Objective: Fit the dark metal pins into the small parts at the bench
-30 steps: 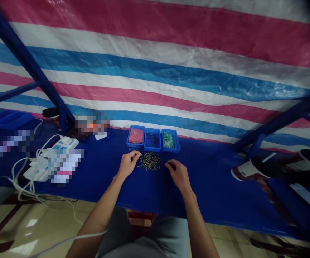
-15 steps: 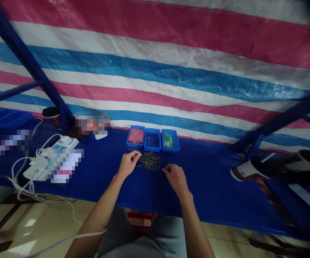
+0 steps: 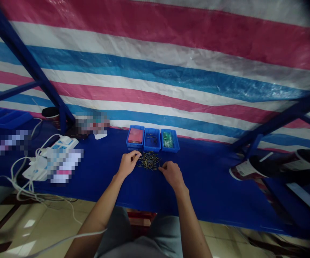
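A loose pile of thin, dark and brass-coloured pieces (image 3: 149, 161) lies on the blue table. At its left edge is my left hand (image 3: 129, 163), thumb and fingers pressed together; what they hold, if anything, is too small to name. My right hand (image 3: 172, 174) is pinched at the right edge of the pile, its fingertips by the outermost pieces. Behind the pile stand three blue bins: the left bin (image 3: 135, 144) with pink contents, the middle bin (image 3: 152, 147) with a few dark pieces, the right bin (image 3: 170, 148) with green and clear contents.
Power strips (image 3: 63, 145) with white cables lie on the table's left side. A dark tub (image 3: 247, 168) stands at the right, another beyond it. A blue tray (image 3: 8, 119) is at the far left. A striped sheet (image 3: 155, 86) hangs behind the table.
My right hand has moved left, up to the right edge of the pile. My left hand has stayed nearly in place.
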A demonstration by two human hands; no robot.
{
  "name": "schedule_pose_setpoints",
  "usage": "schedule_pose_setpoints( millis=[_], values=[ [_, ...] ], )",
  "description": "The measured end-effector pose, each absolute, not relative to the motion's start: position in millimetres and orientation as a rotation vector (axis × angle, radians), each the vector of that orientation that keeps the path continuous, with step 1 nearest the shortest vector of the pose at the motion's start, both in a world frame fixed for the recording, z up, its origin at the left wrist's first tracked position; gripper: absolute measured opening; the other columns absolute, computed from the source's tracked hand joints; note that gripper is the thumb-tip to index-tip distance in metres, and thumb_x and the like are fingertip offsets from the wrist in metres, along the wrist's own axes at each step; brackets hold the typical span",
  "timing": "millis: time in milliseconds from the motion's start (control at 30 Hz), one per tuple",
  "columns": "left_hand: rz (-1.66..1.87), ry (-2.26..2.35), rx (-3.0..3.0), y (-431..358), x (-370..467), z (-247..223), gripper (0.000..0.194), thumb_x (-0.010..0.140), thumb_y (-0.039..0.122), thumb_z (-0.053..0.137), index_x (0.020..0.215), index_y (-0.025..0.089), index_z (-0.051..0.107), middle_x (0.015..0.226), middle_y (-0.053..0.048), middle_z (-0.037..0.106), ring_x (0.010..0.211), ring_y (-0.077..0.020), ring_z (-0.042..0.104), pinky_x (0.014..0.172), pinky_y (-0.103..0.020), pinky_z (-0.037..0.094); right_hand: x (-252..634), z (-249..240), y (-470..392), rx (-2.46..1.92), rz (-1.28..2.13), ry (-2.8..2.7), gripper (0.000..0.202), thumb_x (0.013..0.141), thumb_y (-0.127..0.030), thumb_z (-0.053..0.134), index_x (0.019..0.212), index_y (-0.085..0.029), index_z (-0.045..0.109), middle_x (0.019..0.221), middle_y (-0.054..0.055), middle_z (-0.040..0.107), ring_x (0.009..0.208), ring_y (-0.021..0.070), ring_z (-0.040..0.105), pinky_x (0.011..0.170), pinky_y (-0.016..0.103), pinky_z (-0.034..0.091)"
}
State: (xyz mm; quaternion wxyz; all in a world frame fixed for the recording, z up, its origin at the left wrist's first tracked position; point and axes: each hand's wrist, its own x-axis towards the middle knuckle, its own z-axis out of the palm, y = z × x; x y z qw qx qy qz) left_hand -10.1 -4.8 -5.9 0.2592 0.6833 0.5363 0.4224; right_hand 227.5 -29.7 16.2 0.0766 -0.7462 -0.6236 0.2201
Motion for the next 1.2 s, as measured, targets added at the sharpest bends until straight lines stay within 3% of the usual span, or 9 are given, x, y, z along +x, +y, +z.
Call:
schedule_pose_setpoints(
  millis=[267,533,833,1200],
  values=[
    [1.137,1.453,1.869,-5.1,-10.3,-5.8,0.034,0.095,0.042,0.052,0.089,0.016,0.073,0.053,0.004,0.048,0.051,-0.0104,0.041,0.057,-0.023,0.031,228.9,15.2,-28.5,-2.198,0.605,-1.890,0.012,0.084,-0.030,0.066,0.087,-0.019,0.072,0.088,0.011,0.070,0.084,0.0248,0.067,0.062,0.028,0.037],
    [1.133,1.461,1.875,-5.1,-10.4,-3.7,0.031,0.095,0.039,0.053,0.088,0.016,0.074,0.054,0.005,0.050,0.050,-0.0094,0.041,0.056,-0.022,0.031,229.8,20.0,-32.5,-2.265,0.594,-1.811,0.015,0.084,-0.033,0.065,0.088,-0.020,0.073,0.091,0.013,0.070,0.085,0.0261,0.067,0.064,0.029,0.041],
    [1.132,1.449,1.859,-5.4,-10.2,-4.0,0.033,0.095,0.041,0.052,0.089,0.016,0.073,0.054,0.004,0.048,0.052,-0.0103,0.041,0.057,-0.022,0.031,234.6,19.6,-26.7,-2.215,0.667,-1.762,0.012,0.074,-0.023,0.068,0.081,-0.019,0.076,0.083,0.012,0.073,0.079,0.0257,0.070,0.061,0.028,0.041],
    [1.142,1.377,1.855,-8.5,-9.5,-2.8,0.037,0.095,0.045,0.052,0.091,0.015,0.074,0.052,0.005,0.044,0.050,-0.0100,0.037,0.056,-0.022,0.031,236.6,32.1,-29.4,-1.563,0.957,-1.743,0.016,0.076,-0.028,0.060,0.077,-0.016,0.071,0.073,0.002,0.071,0.069,0.0167,0.065,0.064,0.024,0.045]
  ],
)
